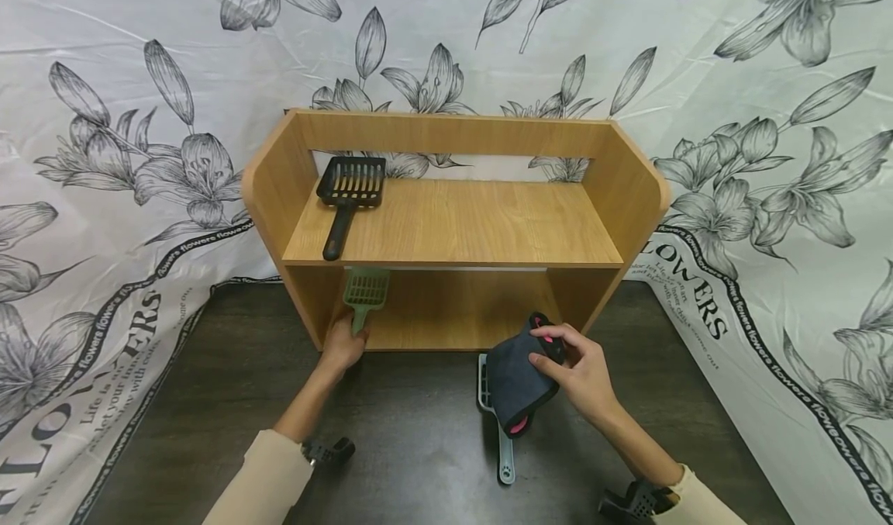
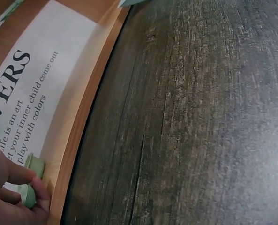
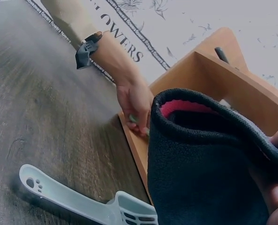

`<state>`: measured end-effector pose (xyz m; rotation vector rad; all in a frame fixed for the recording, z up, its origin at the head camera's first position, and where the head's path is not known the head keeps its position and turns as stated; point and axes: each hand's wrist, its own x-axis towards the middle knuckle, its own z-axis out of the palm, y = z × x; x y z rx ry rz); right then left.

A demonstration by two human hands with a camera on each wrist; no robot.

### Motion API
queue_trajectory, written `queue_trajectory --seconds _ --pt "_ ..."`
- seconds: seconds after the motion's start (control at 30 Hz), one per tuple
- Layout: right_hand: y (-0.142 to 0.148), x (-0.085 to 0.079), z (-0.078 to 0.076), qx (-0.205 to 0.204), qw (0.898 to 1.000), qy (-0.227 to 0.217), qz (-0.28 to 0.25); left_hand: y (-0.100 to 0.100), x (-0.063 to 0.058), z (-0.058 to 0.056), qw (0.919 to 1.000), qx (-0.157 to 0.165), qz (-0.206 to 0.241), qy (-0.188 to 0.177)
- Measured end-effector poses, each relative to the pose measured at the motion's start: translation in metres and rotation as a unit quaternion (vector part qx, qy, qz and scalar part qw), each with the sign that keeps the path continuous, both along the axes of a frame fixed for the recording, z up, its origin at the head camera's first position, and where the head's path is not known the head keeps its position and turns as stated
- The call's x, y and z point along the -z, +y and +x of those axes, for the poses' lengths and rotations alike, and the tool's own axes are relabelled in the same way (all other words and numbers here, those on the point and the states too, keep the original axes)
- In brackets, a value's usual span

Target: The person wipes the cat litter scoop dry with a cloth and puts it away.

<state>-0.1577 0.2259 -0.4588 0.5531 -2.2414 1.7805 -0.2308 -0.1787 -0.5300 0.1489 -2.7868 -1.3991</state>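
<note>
Item: wooden shelf unit [image 1: 453,222], two tiers, standing on a dark wood-grain bench [image 1: 412,432] before a flower-printed sheet [image 1: 753,137]. Upper tier, left end: one black slotted scoop [image 1: 352,188], head to the rear, handle towards the front edge, an arrangement that presumably keeps the handle within easy reach. Lower tier, left end: one green slotted scoop [image 1: 366,288], handle pinched between the thumb and fingers of the left hand [image 1: 345,347] at the front edge; this low hold likely serves to leave the head free inside the compartment. Whether that head rests on the lower board cannot be told. Right of centre, in front of the unit: one dark blue fabric piece [image 1: 519,374], black-edged, pink inside, gripped near its upper edge by the thumb and fingers of the right hand [image 1: 582,374]; the edge hold lets the cloth hang, and its mouth gapes in the right wrist view. Beneath it in the head view: one pale blue scoop [image 1: 505,455], flat on the bench, slotted head partly hidden by the fabric, paw-shaped cut-outs at the handle end, perhaps for hanging; contact between the two is unclear.
</note>
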Motion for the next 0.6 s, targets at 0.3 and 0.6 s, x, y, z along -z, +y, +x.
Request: queue_trajectory --seconds 0.3,0.6 --pt "-0.003 0.000 0.001 0.002 1.000 0.000 0.006 0.001 -0.003 -0.002 0.9997 -0.003 -0.019 0.014" --pt "0.003 -0.011 0.000 0.002 1.000 0.021 0.002 0.004 -0.002 0.005 0.9986 -0.001 -0.021 0.049"
